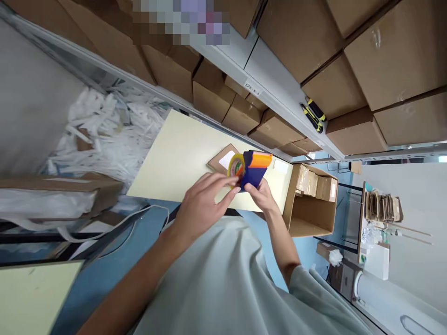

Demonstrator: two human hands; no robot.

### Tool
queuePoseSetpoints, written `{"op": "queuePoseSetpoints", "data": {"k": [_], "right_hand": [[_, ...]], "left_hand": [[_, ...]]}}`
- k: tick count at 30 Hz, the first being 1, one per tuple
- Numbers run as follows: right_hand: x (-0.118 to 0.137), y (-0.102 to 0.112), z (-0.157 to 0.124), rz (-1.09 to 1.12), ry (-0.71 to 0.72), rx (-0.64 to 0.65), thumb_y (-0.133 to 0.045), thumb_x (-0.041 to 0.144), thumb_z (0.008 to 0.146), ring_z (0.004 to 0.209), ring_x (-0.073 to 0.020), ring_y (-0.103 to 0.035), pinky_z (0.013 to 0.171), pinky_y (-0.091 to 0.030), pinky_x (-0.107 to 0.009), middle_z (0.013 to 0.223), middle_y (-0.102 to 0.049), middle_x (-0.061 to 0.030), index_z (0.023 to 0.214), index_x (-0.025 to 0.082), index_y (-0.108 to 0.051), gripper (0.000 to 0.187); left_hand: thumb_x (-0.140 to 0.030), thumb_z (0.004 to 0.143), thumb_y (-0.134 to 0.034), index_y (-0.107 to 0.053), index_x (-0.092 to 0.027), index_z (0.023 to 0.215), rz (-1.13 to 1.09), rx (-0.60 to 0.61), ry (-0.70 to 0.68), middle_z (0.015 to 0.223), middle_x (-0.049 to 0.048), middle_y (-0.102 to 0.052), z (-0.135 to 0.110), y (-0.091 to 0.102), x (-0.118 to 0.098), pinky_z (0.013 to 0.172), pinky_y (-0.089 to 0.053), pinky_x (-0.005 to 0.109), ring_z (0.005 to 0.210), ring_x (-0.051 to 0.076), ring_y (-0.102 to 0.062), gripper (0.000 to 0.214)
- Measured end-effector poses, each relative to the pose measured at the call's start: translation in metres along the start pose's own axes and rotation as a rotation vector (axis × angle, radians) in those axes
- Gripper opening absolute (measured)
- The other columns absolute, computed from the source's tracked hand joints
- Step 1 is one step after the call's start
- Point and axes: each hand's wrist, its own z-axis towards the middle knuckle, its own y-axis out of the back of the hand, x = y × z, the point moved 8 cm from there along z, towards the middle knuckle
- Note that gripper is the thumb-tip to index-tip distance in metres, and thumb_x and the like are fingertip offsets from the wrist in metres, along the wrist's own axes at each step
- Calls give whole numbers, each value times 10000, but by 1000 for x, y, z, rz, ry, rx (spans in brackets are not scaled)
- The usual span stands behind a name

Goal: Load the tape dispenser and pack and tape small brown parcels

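Observation:
A blue and orange tape dispenser (256, 168) with a yellow-rimmed tape roll (236, 165) is held just above the pale yellow table (174, 158). My right hand (262, 195) grips the dispenser's blue body from below. My left hand (204, 202) reaches in from the left, fingers extended, with the fingertips touching the roll side of the dispenser. Behind the dispenser a small flat cardboard parcel (220, 159) with a white label lies on the table.
An open cardboard box (309, 204) holding wrapped packets stands at the table's right end. Shelves of stacked cartons (300, 37) run along the far side, with two black-and-yellow screwdrivers (313, 115) on a ledge. White plastic strips (104, 130) pile up at the left.

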Motion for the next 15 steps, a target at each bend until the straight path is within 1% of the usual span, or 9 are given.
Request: {"op": "queuePoseSetpoints", "data": {"k": [1, 3, 5, 7, 9, 11, 13, 15], "right_hand": [[0, 5, -7, -57, -3, 59, -961, 836, 756, 1011, -295, -833, 985, -719, -465, 1050, -867, -98, 1050, 229, -770, 701], [1, 16, -23, -155, -10, 173, -948, 776, 828, 956, -266, -828, 960, -714, -438, 1023, -867, -91, 1062, 219, -767, 631], [1, 27, -38, -209, -4, 248, -918, 756, 879, 907, -247, -819, 903, -702, -403, 995, -863, -91, 1073, 210, -755, 602], [-3, 40, -50, -219, 0, 283, -869, 786, 915, 835, -231, -800, 823, -680, -370, 956, -851, -87, 1095, 202, -737, 626], [-10, 51, -60, -251, -6, 306, -808, 838, 941, 809, -228, -785, 793, -665, -359, 932, -837, -78, 1135, 195, -726, 676], [-16, 63, -68, -363, 4, 314, -793, 864, 939, 894, -248, -792, 856, -668, -370, 974, -833, -77, 1186, 194, -729, 717], [-18, 76, -74, -494, 39, 319, -818, 859, 922, 1042, -285, -792, 962, -667, -392, 1058, -831, -83, 1242, 202, -744, 735], [-16, 88, -78, -565, 68, 331, -831, 824, 935, 1138, -316, -779, 1040, -658, -413, 1109, -825, -83, 1280, 218, -761, 701]], "left_hand": [[-302, 1122, -695, -767, -288, 1337, 8, -33, 39, 1206, 51, -828, -1, 5, 1, 1007, -677, 403, 1063, 249, -806, 228], [-360, 1117, -701, -747, -292, 1422, 22, -82, 112, 1270, 73, -804, 1, 11, -2, 1032, -678, 427, 1074, 258, -793, 317], [-416, 1120, -682, -745, -296, 1446, 29, -69, 156, 1344, 88, -780, 4, 10, -9, 1087, -670, 452, 1148, 277, -776, 353], [-467, 1124, -655, -762, -295, 1422, 19, -7, 174, 1359, 90, -774, 7, -1, -18, 1108, -665, 466, 1198, 291, -758, 360], [-504, 1129, -622, -778, -289, 1395, -12, 64, 181, 1347, 90, -781, 7, -16, -26, 1096, -667, 463, 1197, 290, -750, 376], [-536, 1130, -603, -791, -289, 1374, -47, 124, 197, 1333, 86, -793, 3, -32, -30, 1057, -672, 445, 1175, 284, -750, 396], [-584, 1117, -617, -813, -306, 1333, -71, 158, 226, 1301, 74, -808, -3, -46, -31, 1026, -672, 433, 1142, 281, -755, 403], [-653, 1081, -663, -844, -331, 1248, -98, 170, 242, 1229, 65, -822, -9, -57, -30, 994, -670, 430, 1093, 287, -762, 406]]}}
